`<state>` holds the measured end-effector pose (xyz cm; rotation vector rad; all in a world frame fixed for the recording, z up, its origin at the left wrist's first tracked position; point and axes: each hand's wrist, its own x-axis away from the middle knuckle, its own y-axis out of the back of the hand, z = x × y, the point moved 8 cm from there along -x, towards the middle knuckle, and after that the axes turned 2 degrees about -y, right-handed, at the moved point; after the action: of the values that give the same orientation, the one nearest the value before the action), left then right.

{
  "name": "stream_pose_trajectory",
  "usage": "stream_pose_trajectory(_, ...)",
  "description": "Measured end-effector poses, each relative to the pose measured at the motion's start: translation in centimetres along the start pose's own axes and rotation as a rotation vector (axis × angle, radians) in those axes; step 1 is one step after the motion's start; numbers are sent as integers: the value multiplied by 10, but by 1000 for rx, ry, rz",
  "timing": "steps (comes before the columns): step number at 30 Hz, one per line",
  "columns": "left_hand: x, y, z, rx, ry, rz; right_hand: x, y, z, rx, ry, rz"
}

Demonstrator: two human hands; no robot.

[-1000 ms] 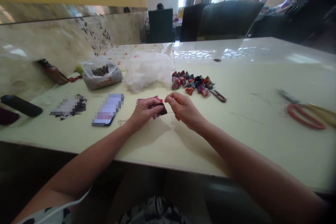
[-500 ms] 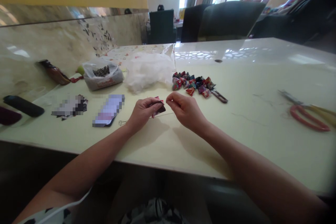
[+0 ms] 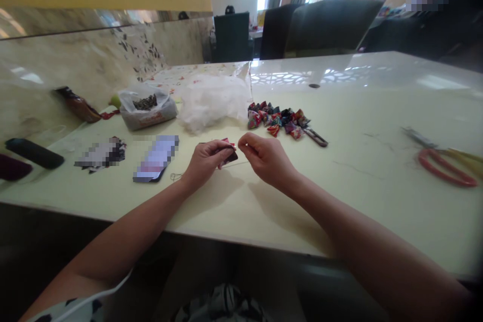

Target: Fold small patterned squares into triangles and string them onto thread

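My left hand point(image 3: 207, 160) is closed, pinching a small piece of dark and red fabric point(image 3: 228, 155) between thumb and fingers. Just to its right, my right hand point(image 3: 266, 160) is closed in a pinch with its fingertips near the fabric. Whatever those fingers hold is too small to make out. A thin thread point(image 3: 237, 163) stretches below the fabric toward the right hand, and a loose tangle of thread point(image 3: 175, 176) lies by my left wrist. Beyond the hands sits a pile of small stuffed patterned fabric pieces point(image 3: 277, 119), with thread snips point(image 3: 316, 137) at its right edge.
Behind my hands lie white stuffing point(image 3: 215, 103) and a plastic bag of dark bits point(image 3: 149, 110). A phone point(image 3: 156, 158), fabric scraps point(image 3: 101, 153) and a dark thread spool point(image 3: 34, 153) are on the left. Red-handled scissors point(image 3: 445, 167) rest at right. Chairs point(image 3: 332, 27) stand beyond the table.
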<state>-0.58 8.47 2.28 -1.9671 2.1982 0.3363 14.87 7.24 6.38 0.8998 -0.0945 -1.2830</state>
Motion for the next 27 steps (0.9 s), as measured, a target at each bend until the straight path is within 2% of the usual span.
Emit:
stream_pose_trajectory(3, 1, -1, -3, -20, -15, 3, 0, 0, 2, -56, -4, -2)
stream_pose_trajectory(5, 1, -1, -2, -13, -17, 6, 0, -1, 0, -178, -36, -3)
stream_pose_trajectory(11, 0, -1, 5, 48, -6, 27, 4, -27, -17, -747, -339, 119)
stream_pose_trajectory(16, 1, -6, -1, 69, -4, 72, 8, -36, -16, -1016, -431, 199)
stream_pose_trajectory(21, 2, -10, -8, 46, -8, 109, 12, -42, -19, -1133, -511, 239)
stream_pose_trajectory(27, 3, -9, -6, -1, -3, 119, 13, -43, -20, -1131, -540, 222)
